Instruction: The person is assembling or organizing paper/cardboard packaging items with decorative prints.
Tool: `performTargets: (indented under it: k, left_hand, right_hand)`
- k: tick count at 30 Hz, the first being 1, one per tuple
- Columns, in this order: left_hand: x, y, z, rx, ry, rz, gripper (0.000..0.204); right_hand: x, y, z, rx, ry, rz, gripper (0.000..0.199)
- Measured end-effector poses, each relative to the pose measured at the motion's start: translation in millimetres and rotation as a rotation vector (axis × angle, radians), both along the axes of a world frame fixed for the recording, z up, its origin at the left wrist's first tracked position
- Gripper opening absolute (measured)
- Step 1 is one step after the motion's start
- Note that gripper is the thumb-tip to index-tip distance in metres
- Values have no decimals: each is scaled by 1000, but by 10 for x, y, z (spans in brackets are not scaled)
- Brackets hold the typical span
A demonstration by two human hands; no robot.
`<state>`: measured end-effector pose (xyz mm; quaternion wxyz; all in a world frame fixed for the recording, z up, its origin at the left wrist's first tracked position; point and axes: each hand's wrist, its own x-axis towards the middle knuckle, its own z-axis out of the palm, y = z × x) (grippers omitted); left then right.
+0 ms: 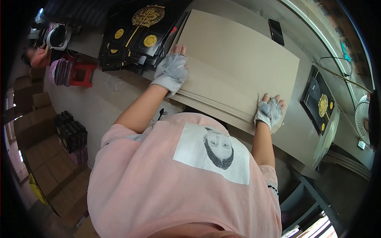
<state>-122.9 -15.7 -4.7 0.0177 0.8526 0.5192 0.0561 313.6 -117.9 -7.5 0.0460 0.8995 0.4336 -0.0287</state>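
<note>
Fingers [183,50] in grey fabric gloves [171,71] touch rectangular sheets [238,59], probably cardboard.

Counted: two gloved hands [172,73] [269,112]; one stack of beige boards [238,59]; one black smartphone [276,31]; one red plastic stool [85,66]; one white fan [362,121] at right; two groups of black-and-gold printed sheets [139,35] [320,101]; one co-worker [40,58].

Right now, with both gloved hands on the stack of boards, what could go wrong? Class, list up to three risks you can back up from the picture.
The phone lies close to the far edge of the boards, so a push that way might knock it.

The black sheets sit right beside the left hand; a sideways slip could disturb them.

The gloves leave the fingertips bare, so board edges might scrape them.
</note>
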Motion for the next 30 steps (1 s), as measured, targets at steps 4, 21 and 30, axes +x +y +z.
performTargets:
  k: [4, 21, 30]
  left_hand:
    - [393, 87, -23, -308, -40, 514, 92]
    - [213, 361, 856, -377, -837, 276, 72]
    - [395, 511, 381, -372, -714, 94, 92]
  right_hand:
    - [8, -30, -37, 21, 22, -12, 77]
    - [-44, -54, 114, 13, 60, -26, 78]
    - [-53, -42, 88, 13, 62, 8, 78]
